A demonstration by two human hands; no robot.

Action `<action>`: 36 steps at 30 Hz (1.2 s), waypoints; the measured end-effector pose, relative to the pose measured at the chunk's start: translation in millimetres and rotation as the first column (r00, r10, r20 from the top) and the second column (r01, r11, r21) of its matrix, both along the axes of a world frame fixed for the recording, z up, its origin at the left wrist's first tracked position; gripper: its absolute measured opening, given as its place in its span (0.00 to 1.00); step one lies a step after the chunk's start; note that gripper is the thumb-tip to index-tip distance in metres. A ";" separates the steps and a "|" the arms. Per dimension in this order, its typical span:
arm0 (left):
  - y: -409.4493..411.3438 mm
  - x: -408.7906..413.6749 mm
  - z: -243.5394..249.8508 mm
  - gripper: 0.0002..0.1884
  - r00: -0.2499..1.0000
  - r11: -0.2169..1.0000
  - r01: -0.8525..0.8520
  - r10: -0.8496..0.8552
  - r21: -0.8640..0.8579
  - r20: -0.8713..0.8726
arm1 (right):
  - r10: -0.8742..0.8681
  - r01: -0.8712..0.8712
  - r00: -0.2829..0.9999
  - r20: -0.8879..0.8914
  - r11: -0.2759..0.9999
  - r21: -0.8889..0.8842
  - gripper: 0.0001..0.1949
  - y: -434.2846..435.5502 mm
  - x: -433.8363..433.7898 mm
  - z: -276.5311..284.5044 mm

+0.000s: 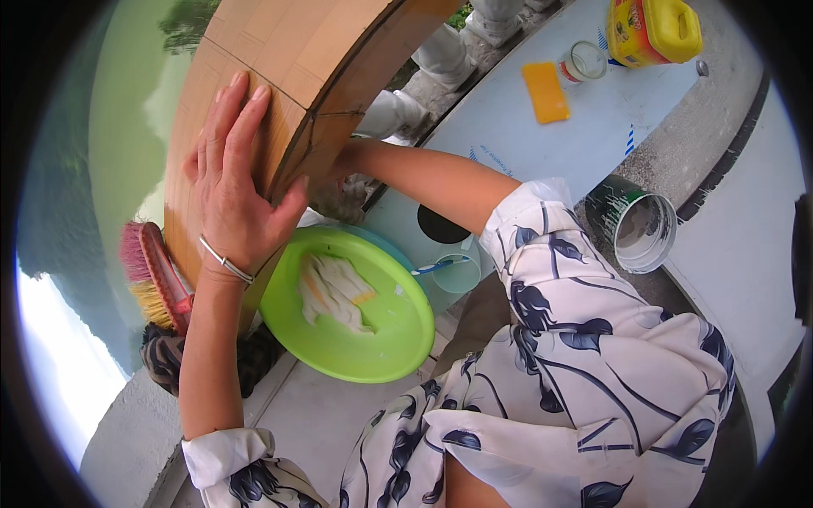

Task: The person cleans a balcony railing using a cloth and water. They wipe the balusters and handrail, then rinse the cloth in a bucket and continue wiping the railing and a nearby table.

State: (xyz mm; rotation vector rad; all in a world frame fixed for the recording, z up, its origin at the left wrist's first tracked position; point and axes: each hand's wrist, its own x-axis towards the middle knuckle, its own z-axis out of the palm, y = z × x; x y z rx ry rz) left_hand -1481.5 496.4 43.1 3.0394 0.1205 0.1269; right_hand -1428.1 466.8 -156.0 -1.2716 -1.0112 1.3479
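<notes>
My left hand, with a silver bangle at its wrist, rests palm down on a large wood-grain board or box. Its fingers are somewhat apart and its thumb lies by the near edge. A thin dark cord crosses that object and its side. My right hand reaches behind the side of the object, so its fingers are mostly hidden. Below both hands, a lime-green plastic basin holds a crumpled whitish cloth.
A scrub brush stands at left. On the film-covered surface are an orange rectangular piece, a glass jar, a yellow jug and a cup with a toothbrush. A paint-streaked can lies at right.
</notes>
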 end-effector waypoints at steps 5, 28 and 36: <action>-2.6 -1.8 3.9 0.44 1.000 1.000 -0.019 0.019 0.009 -0.001 | 0.105 -0.127 0.971 0.215 0.988 0.089 0.15 -38.7 19.2 51.8; -5.8 -6.7 1.3 0.44 0.998 0.999 -0.039 0.038 0.021 0.047 | -0.454 0.520 0.371 0.810 0.824 0.224 0.27 -168.3 103.2 81.0; -12.3 -11.6 -2.2 0.46 0.998 0.987 -0.064 0.059 0.147 0.032 | -0.721 0.742 0.316 0.616 0.593 0.312 0.28 -354.0 90.7 167.6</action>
